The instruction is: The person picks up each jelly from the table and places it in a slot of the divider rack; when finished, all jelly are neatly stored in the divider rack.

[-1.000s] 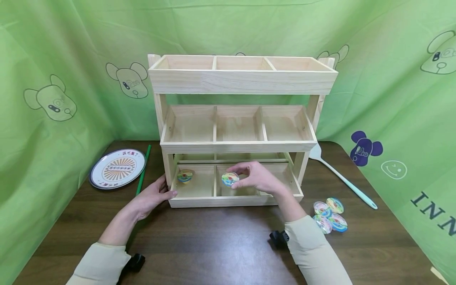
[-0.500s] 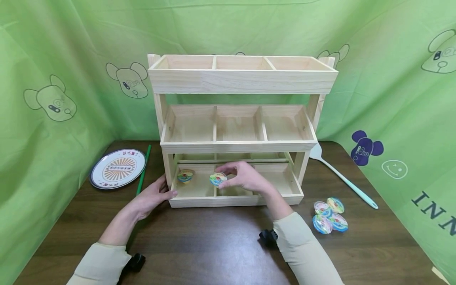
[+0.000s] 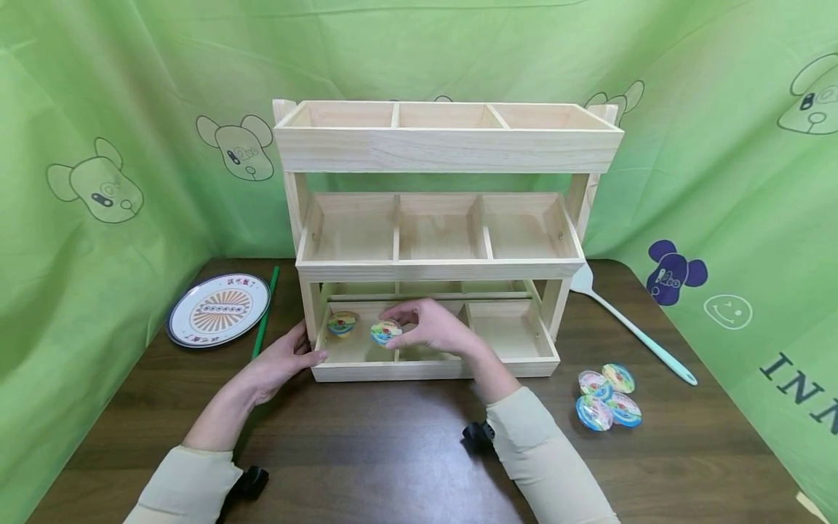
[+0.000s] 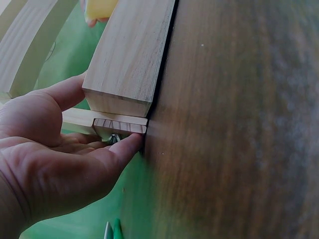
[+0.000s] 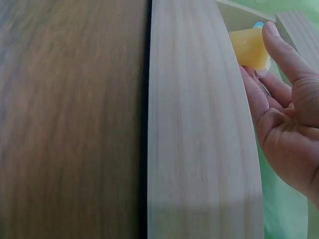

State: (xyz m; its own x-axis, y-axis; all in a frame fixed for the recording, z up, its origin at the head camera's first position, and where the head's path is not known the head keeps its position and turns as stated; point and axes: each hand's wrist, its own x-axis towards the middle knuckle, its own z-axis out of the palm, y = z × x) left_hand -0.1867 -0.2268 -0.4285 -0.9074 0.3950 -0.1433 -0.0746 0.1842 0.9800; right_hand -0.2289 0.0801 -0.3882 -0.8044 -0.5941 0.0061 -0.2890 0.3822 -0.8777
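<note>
A three-tier wooden rack [image 3: 439, 271] with divided trays stands upright on the table. My left hand [image 3: 285, 362] steadies its bottom left corner. In the left wrist view its thumb [image 4: 70, 92] touches the tray end while the fingers reach round the leg [image 4: 119, 126]. My right hand [image 3: 432, 327] pinches a jelly cup [image 3: 385, 332] between thumb and fingers, over the bottom tray around the left divider. From the right wrist, the cup's yellow body [image 5: 249, 49] shows above the tray's front board [image 5: 199, 124]. Another jelly cup [image 3: 342, 324] sits in the bottom left compartment.
Several jelly cups [image 3: 609, 397] lie in a cluster on the table at right. Behind them a pale blue spatula [image 3: 641, 333] slants away from the rack. A round plate [image 3: 219, 311] and a green stick [image 3: 265, 313] lie at left. Green cloth [image 3: 131, 73] surrounds the table.
My right hand has moved left with the jelly cup, from the bottom middle compartment toward the left one. The left hand stays at the rack's corner.
</note>
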